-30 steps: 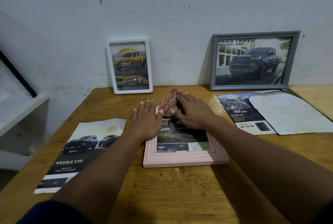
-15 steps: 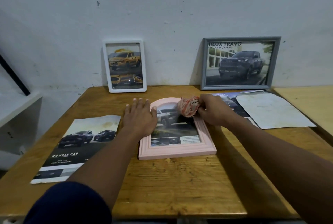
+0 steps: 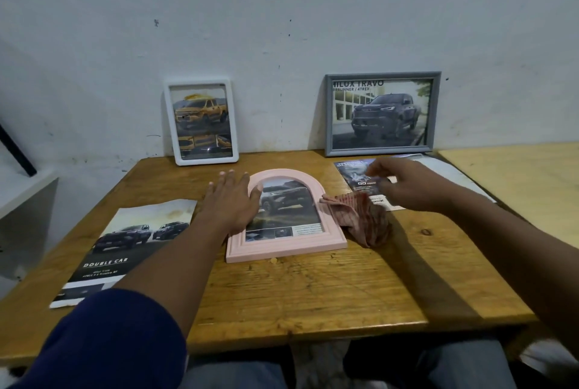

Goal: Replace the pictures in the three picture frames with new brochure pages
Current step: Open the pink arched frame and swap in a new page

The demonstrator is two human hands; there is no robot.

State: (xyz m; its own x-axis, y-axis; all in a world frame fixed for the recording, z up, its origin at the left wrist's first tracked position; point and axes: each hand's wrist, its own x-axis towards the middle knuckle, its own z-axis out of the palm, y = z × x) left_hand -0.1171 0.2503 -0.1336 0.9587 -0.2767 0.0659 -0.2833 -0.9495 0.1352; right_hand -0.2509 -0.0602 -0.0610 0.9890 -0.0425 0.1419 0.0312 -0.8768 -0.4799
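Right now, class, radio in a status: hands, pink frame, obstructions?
Left hand flat on pink frame, left side. Right hand empty over small brochure. Frame flat, face up, picture in. Red cloth against its right edge.

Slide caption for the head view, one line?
Left hand presses flat on the pink arched picture frame lying on the wooden table; right hand hovers near a crumpled red-striped cloth.

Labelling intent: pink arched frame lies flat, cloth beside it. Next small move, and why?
Probably stand the pink arched frame against the wall, between the white rectangular frame and the grey rectangular frame. It already holds a truck page, the red striped cloth lies beside it, the left hand rests flat on its edge, and the right hand holds nothing.
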